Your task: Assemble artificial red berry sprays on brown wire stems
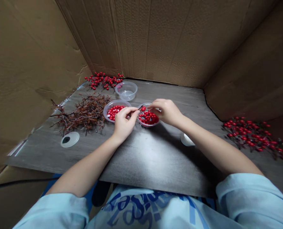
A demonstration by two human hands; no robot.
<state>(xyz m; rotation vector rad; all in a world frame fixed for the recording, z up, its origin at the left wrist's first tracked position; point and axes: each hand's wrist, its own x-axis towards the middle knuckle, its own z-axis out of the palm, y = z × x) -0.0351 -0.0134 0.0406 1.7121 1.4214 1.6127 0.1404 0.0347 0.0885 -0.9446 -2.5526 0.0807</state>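
My left hand [125,122] pinches a thin dark twig between thumb and fingertips. A single red berry [143,108] sits at the twig's right end. Just right of that berry is my right hand [166,111], its fingers curved and a little apart, with nothing visible in them. Beneath the right fingertips stands a clear plastic bowl of red berries [148,118]. Partly behind my left hand is a second clear bowl [105,111], holding red berries with some white bits. A tangled pile of brown twigs [86,113] lies to the left.
Finished-looking red berry sprigs lie at the back left [103,80] and far right [253,133]. A clear tub [126,91] stands behind the bowls. A white disc with a dark spot [70,139] is at left; a white round object [187,140] lies near my right forearm. Cardboard walls enclose the grey table.
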